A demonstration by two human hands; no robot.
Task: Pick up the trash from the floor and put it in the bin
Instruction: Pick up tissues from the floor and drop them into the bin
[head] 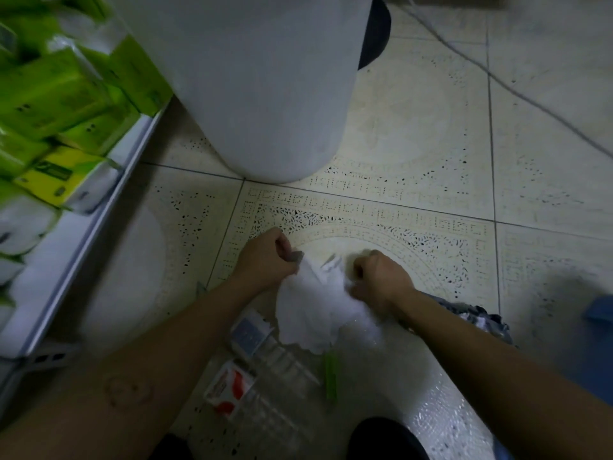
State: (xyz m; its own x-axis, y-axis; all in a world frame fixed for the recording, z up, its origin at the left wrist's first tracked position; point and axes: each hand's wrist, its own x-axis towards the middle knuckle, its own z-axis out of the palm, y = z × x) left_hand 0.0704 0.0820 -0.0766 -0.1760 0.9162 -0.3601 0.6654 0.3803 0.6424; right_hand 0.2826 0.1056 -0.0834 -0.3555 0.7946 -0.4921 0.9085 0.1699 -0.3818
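While left hand [265,258], right hand [381,280] grip tissue [311,307] — bin [258,94] stands ahead.

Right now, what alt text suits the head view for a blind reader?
A left hand and a right hand grip crumpled white paper over a tiled floor. A white bin stands just beyond; a red-and-white wrapper lies nearer.

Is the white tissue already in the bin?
No, the left hand and right hand both hold the white tissue near the floor, before the bin.
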